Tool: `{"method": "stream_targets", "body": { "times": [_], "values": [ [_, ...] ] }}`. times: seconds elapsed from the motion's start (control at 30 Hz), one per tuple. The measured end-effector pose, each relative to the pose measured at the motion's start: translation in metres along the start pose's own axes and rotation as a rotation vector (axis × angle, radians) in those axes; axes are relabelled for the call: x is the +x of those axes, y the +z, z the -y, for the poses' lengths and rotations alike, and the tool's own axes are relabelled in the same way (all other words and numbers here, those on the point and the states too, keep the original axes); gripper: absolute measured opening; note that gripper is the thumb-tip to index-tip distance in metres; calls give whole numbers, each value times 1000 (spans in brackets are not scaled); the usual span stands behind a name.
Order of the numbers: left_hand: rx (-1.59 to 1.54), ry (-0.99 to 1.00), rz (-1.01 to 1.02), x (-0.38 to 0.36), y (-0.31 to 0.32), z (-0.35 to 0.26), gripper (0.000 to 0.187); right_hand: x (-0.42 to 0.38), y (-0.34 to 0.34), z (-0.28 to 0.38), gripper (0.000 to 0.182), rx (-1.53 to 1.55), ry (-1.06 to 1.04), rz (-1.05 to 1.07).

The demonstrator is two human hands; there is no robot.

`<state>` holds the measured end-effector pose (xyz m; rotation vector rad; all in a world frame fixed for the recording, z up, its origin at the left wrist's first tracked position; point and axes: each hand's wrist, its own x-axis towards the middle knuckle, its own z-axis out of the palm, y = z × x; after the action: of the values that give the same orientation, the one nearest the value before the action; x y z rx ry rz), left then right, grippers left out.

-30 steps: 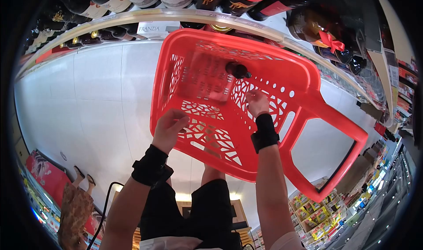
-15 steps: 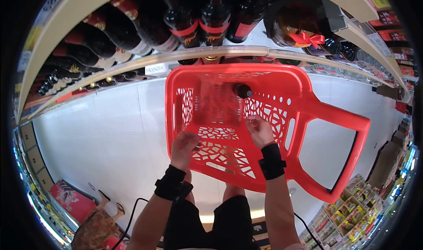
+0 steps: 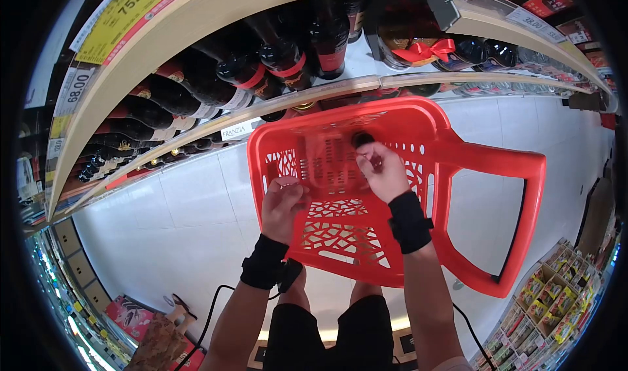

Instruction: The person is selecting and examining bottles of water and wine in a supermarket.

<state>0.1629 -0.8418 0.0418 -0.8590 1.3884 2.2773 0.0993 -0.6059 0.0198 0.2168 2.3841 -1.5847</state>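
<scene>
- A red plastic basket (image 3: 340,220) sits at the centre of the head view, its latticed floor open to the camera and its big loop handle (image 3: 517,220) sticking out toward 3 o'clock.
- The right hand (image 3: 383,171) reaches into the basket toward 12 o'clock; its fingers are curled around the dark top of a bottle (image 3: 361,139) that stands by the basket's far wall. The grip looks closed, though the fingers hide most of the bottle's neck.
- The left hand (image 3: 282,204) rests at the basket's near left rim, at about 9 o'clock from the right hand. Its fingers are bent loosely over the rim edge; whether they actually clamp it I cannot tell.
- Both wrists wear black bands (image 3: 409,220).
- A black cable (image 3: 212,312) runs down from the left wrist toward 7 o'clock.
- Beyond the basket, at 12 o'clock, a shelf (image 3: 196,24) carries rows of dark wine bottles (image 3: 261,63), some with red collars.
- One bottle at 1 o'clock wears a red ribbon bow (image 3: 425,49).
- Yellow price tags (image 3: 121,11) line the shelf edge at 10 o'clock.
- White floor tiles (image 3: 176,220) spread to the left of the basket.
- Another person's feet in sandals (image 3: 176,304) show at 7 o'clock.
</scene>
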Motion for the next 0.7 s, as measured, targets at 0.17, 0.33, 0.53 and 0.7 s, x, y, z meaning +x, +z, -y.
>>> {"method": "stream_targets", "body": {
  "times": [0.17,0.33,0.53,0.7],
  "values": [
    [-88,-5,58,5,16,-20,19,56,-8,59,24,-62,-283,-202],
    [-126,4,65,-1,19,-22,18,109,-12,123,43,-106,-632,-422],
    [-122,-36,47,-11,1,-17,17,164,-8,163,42,-360,-539,-382],
    [-100,-36,51,-18,-13,-16,16,199,1,158,43,-503,-697,-357]
  ]
}}
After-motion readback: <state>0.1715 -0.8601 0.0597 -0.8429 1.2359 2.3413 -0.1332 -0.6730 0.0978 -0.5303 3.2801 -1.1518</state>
